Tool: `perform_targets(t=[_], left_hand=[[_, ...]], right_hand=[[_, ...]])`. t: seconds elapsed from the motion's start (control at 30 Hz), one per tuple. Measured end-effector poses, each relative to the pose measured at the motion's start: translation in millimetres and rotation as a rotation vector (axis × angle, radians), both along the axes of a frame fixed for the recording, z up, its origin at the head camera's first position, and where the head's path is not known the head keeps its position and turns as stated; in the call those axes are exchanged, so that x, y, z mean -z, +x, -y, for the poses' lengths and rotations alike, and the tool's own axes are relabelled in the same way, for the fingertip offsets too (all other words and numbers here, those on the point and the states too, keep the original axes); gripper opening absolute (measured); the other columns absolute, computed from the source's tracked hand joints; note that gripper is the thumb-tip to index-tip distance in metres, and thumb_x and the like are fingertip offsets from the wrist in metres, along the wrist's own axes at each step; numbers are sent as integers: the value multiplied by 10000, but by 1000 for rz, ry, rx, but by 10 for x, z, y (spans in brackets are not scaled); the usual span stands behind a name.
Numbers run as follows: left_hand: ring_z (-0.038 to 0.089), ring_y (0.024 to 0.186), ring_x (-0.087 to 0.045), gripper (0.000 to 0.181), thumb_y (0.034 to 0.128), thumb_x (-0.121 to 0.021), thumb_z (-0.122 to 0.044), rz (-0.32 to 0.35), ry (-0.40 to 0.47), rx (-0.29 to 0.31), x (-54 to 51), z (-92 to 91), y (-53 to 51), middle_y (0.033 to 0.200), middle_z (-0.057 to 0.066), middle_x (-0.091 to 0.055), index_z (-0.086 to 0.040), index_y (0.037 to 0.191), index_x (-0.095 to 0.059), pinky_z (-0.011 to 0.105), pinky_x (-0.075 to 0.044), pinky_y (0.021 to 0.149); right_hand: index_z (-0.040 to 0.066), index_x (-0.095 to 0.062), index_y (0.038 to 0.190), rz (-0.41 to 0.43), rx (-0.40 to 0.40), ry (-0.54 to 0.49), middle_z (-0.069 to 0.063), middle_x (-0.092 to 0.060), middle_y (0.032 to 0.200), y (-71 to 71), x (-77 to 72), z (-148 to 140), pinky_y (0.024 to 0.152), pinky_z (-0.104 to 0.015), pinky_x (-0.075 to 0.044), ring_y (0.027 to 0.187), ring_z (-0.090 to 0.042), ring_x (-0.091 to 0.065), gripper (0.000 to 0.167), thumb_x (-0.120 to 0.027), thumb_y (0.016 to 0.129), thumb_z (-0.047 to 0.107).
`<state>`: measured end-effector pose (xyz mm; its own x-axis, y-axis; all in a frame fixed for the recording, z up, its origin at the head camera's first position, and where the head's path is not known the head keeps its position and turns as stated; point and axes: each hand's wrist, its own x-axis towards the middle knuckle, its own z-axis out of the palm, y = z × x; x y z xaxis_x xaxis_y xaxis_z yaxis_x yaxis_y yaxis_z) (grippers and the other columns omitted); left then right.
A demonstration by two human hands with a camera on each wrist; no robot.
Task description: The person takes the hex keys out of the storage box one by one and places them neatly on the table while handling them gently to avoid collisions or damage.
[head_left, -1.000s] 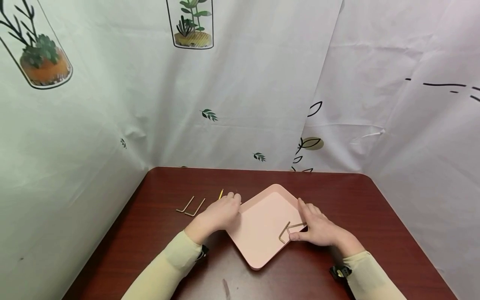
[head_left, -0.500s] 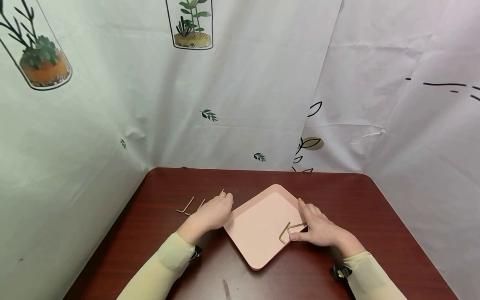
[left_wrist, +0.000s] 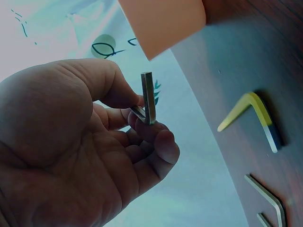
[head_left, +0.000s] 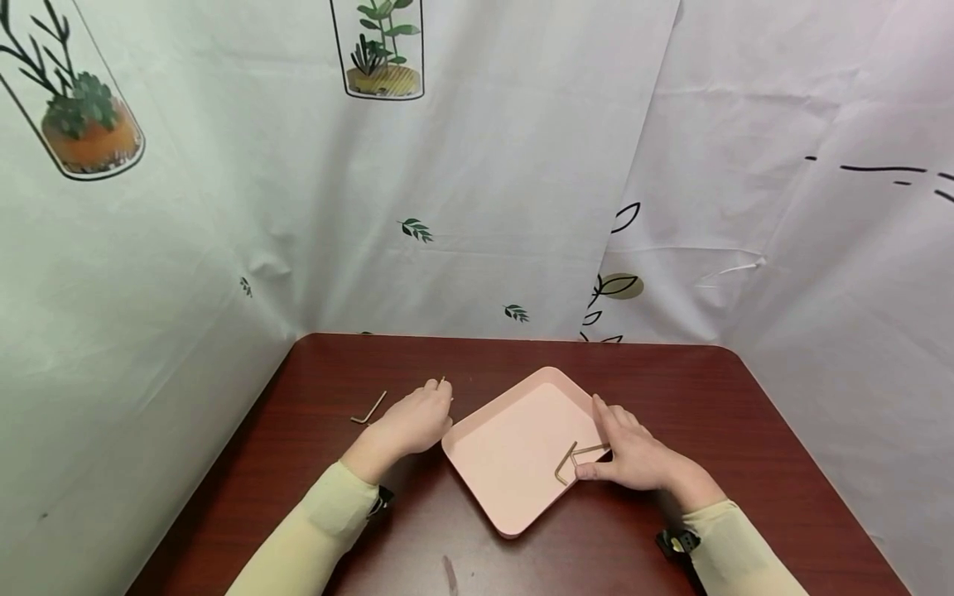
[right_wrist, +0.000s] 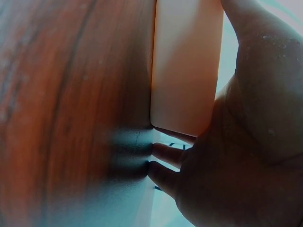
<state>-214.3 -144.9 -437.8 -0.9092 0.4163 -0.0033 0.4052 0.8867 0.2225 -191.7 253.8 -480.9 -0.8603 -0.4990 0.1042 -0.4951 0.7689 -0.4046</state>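
My left hand (head_left: 413, 420) is beside the tray's left corner, pinching a metal hex key (left_wrist: 148, 99) between thumb and fingers. The head view mostly hides that key. The pink tray (head_left: 514, 480) sits turned like a diamond on the table. Two bent hex keys, one of them a bronze-coloured hex key (head_left: 562, 463), lie in its right corner. My right hand (head_left: 641, 454) rests against that corner with straight fingers along the outer wall (right_wrist: 184, 66) and the thumb at the near edge. In the left wrist view, a yellow-coated hex key (left_wrist: 253, 106) lies on the table.
Left of my left hand lies a plain hex key (head_left: 368, 410); the left wrist view shows part of another beside it. The brown table (head_left: 335, 364) ends at a white patterned curtain (head_left: 477, 207) at the back and sides. A dark smear marks the front.
My left hand has moved left, away from over the tray's left corner, covering the yellow key and one plain key on the table. Right hand and tray hold still.
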Motion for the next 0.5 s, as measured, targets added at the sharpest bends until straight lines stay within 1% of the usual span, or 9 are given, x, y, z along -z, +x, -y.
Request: perform_targets(t=[0.1, 0.17, 0.23, 0.3, 0.4, 0.5], left_hand=[[427, 1042, -706, 547, 1044, -697, -102, 2, -9, 2, 7, 42, -12, 1259, 304, -617, 177, 1473, -504, 534, -595, 912], [431, 1055, -706, 597, 1046, -688, -101, 0, -16, 5, 3, 70, -16, 1282, 319, -617, 190, 1521, -470, 532, -596, 922], [421, 1028, -704, 595, 1048, -680, -99, -1, -19, 12, -2, 96, -22, 1255, 313, -619, 194, 1520, -467, 524, -596, 910], [396, 966, -690, 532, 1052, -669, -93, 4, -21, 19, -12, 120, -25, 1191, 290, -613, 193, 1467, -497, 511, -590, 877], [341, 865, -643, 391, 1056, -656, -79, 8, -23, 23, -15, 156, -36, 1079, 234, -583, 164, 1339, -542, 486, -569, 813], [306, 782, -593, 251, 1033, -667, -60, 1, -11, 5, -14, 195, -46, 977, 181, -543, 106, 1187, -560, 477, -543, 744]], right_hand=[[-155, -235, 1672, 1, -1, -2, -285, -523, 1492, -4, -2, -3, 1141, -684, -419, 1405, -504, -496, 1324, -893, 852, 649], [-154, -232, 1673, 4, 1, 0, -285, -521, 1493, -6, 0, -5, 1142, -682, -418, 1406, -503, -493, 1322, -891, 855, 649], [-154, -230, 1674, 10, 1, -1, -289, -515, 1503, -3, -2, -3, 1146, -686, -413, 1413, -507, -487, 1320, -887, 859, 651], [-154, -228, 1674, 16, 1, -1, -294, -509, 1514, 1, -7, -2, 1150, -692, -408, 1421, -512, -482, 1319, -883, 863, 653], [-154, -227, 1674, 23, 2, -5, -300, -504, 1519, 7, -19, -1, 1150, -701, -404, 1426, -521, -477, 1321, -885, 861, 652], [-157, -228, 1672, 24, -2, -9, -304, -503, 1520, 7, -32, 1, 1150, -706, -401, 1428, -525, -474, 1321, -890, 859, 646]])
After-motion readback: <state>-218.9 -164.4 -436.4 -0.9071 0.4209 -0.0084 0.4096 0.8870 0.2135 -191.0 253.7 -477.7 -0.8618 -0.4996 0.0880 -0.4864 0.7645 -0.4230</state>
